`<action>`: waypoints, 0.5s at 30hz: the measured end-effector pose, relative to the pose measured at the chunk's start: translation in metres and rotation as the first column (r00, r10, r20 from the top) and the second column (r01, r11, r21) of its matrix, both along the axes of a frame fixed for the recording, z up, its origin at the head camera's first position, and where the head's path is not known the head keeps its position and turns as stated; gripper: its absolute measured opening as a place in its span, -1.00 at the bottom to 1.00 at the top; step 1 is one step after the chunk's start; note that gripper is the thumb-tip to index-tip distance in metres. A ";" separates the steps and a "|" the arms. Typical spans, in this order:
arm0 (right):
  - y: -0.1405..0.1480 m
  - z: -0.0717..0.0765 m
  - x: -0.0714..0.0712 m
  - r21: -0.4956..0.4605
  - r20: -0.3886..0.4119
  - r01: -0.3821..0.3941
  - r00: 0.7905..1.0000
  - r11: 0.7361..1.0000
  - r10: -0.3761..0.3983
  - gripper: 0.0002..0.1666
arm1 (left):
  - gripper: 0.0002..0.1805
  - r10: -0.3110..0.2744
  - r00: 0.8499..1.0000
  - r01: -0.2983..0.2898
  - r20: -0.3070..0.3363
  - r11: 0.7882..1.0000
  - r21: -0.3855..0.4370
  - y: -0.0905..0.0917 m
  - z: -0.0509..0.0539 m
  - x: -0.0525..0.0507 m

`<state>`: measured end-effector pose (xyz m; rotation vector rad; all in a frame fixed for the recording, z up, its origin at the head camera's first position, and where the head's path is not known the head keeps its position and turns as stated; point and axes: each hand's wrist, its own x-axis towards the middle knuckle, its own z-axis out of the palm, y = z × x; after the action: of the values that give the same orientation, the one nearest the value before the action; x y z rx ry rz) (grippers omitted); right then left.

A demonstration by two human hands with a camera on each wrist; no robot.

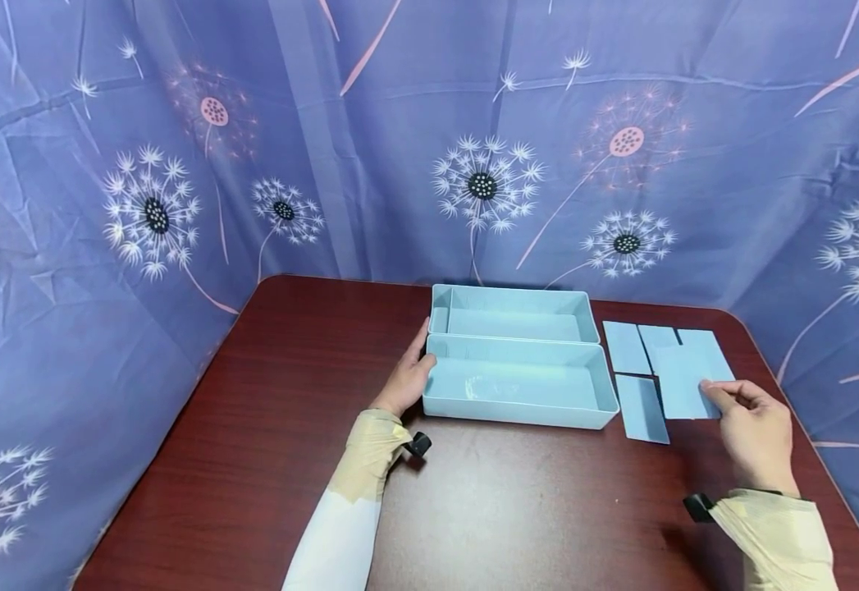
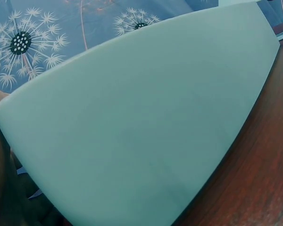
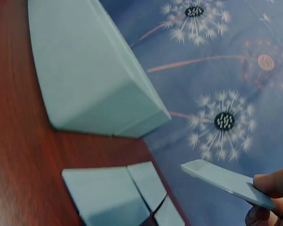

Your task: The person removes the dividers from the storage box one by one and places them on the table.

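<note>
Two light-blue open boxes stand side by side, long sides together: the back box [image 1: 518, 314] has a crosswise divider [image 1: 450, 310] near its left end, and the front box [image 1: 518, 413] shows a bare floor. My left hand [image 1: 405, 379] holds the boxes' left end, thumb at the front box's rim and fingers along the outside. In the left wrist view the front box's wall [image 2: 141, 117] fills most of the picture. My right hand [image 1: 757, 427] pinches a flat light-blue panel [image 1: 683, 386] by its edge, raised above several similar panels [image 1: 641, 408] right of the boxes.
The dark reddish-brown table [image 1: 503, 501] carries everything. A blue dandelion-print curtain [image 1: 385, 180] hangs close behind the table and along its sides. The loose panels lie flat near the table's back right corner, with narrow gaps between them.
</note>
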<state>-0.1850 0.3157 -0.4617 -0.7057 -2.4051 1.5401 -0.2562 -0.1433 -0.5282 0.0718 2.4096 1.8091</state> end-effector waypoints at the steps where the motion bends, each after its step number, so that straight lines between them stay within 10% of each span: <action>1: 0.003 -0.002 0.000 0.003 0.009 -0.002 1.000 1.000 0.002 -0.76 | -0.20 0.000 1.000 0.000 -0.001 1.000 0.000 0.000 0.000 0.000; 15: 0.035 -0.024 0.002 0.070 0.088 -0.016 0.996 0.997 0.010 -0.79 | -0.20 -0.003 1.000 0.003 0.004 1.000 0.005 0.000 0.002 0.002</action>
<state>-0.1826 0.3508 -0.4855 -0.7596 -2.5183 1.4500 -0.2539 -0.1434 -0.5265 0.0721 2.4003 1.8123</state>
